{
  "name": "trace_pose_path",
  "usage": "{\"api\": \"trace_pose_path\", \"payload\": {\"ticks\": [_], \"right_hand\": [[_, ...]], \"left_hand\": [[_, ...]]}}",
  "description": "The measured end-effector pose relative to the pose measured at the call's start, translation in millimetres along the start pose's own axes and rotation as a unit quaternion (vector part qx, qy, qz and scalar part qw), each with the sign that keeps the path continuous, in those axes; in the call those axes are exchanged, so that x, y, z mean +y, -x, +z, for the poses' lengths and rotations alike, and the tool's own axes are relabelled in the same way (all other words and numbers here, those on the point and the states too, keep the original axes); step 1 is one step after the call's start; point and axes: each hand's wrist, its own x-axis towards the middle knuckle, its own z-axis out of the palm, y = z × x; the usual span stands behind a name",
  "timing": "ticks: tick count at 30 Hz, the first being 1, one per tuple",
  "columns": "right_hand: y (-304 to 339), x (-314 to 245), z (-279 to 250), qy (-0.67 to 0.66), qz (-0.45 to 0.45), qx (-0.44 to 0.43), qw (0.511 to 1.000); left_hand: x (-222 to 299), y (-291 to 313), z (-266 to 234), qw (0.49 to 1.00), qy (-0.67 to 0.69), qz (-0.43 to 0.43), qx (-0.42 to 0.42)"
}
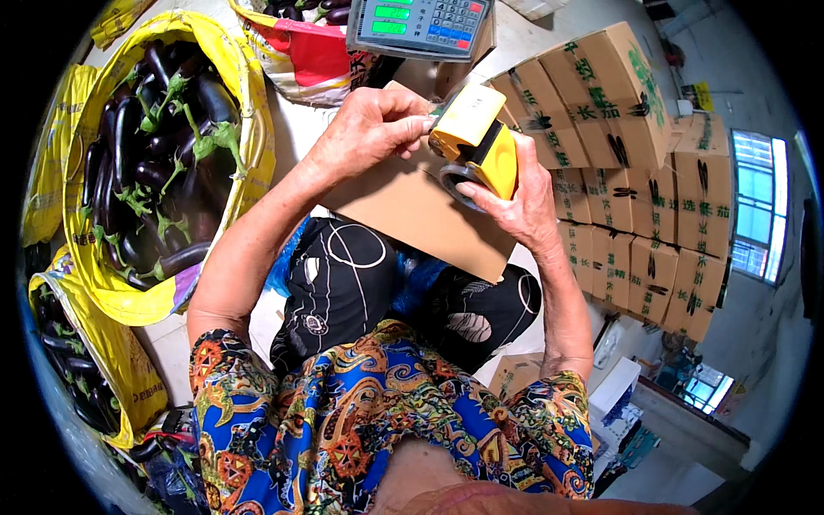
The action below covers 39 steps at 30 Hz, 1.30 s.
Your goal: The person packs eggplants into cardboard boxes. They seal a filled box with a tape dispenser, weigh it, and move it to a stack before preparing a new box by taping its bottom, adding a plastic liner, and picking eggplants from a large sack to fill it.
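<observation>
Head view: R hand [525,202] has its grip clamped on a yellow tape dispenser [476,124], thumb low on the near side, fingers wrapped round the far side. L hand [373,129] is at the dispenser's front end, thumb & fingers bent close to each other; can't tell if that grip is shut on a bit of tape or just touching. Dispenser sits btw the two hands, tilted, over the upper R part of a brown cardboard panel [403,210]; can't tell if it touches the board. Panel lies slanted above the person's knees, w/ black patterned trousers [343,296] & some blue plastic [418,276] showing under/beside it. Multicolour patterned shirt [369,403] fills the lower middle.

L side: big yellow sack [129,305], open-topped, full of dark purple eggplants [215,96] w/ green stems. Just below it, 2nd yellow sack [136,386], also w/ eggplants. Top: digital scale [416,30] w/ green displays & keypad, near a red-and-white sack [309,64] that holds more eggplants. R side: stacked brown cartons [601,94], green & black print, several rows; bright window [760,206] beyond, far R.
</observation>
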Motion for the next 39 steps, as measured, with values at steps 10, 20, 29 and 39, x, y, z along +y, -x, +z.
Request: {"api": "trace_pose_path", "payload": {"ticks": [10, 20, 29, 39], "right_hand": [[-3, -12, -4, 0.039, -0.037, -0.037, 0.998], [-10, -24, -7, 0.108, -0.055, -0.083, 0.989], [-28, -40, 2, 0.162, -0.089, -0.113, 0.976], [-38, -49, 0, 0.144, -0.053, -0.17, 0.973]], "left_hand": [[-19, 16, -25, 0.971, 0.161, -0.096, 0.149], [-112, 46, -74, 0.876, 0.317, -0.12, 0.343], [-153, 52, -48, 0.906, 0.199, -0.181, 0.328], [-170, 45, -39, 0.892, 0.264, -0.264, 0.254]]}}
